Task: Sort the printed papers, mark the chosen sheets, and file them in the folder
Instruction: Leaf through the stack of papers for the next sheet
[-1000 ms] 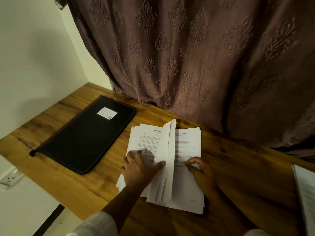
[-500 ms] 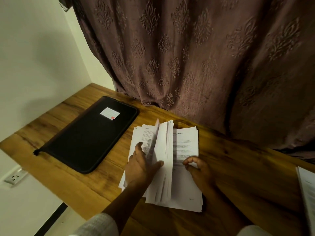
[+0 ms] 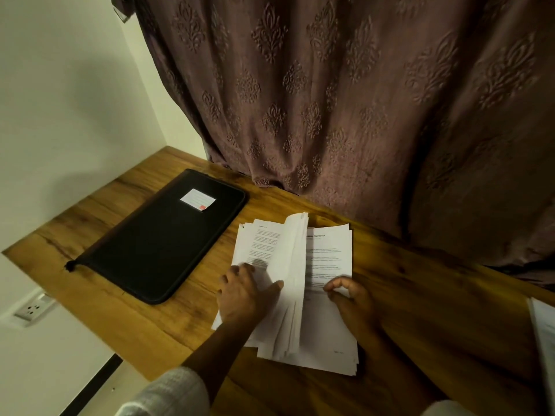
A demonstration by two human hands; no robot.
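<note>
Left hand: lay spread, fingers flat on the turned sheets, thumb propped against the raised sheaf.
Right hand: curled, thumb and forefinger pinching the top sheet of the right half, near its outer edge.
Papers: lay on the bench before the person, parted like an open book, with turned sheets at left, a sheaf standing on edge in the middle and a printed page face up at right.
Folder: black, closed, flat on the bench, left of the papers and apart from them, with a pale label near its far end.
Second pile: white sheets at the right edge of view, well apart and cut off by the frame.
Bench: wooden, set into a corner.
Marker: none seen.
Done: sorting apparently under way, judging by the parted papers.
Left: the rest of the sorting, all marking and all filing; probably early, with the folder unopened.
Backdrop: patterned curtain behind, socket below at left.
</note>
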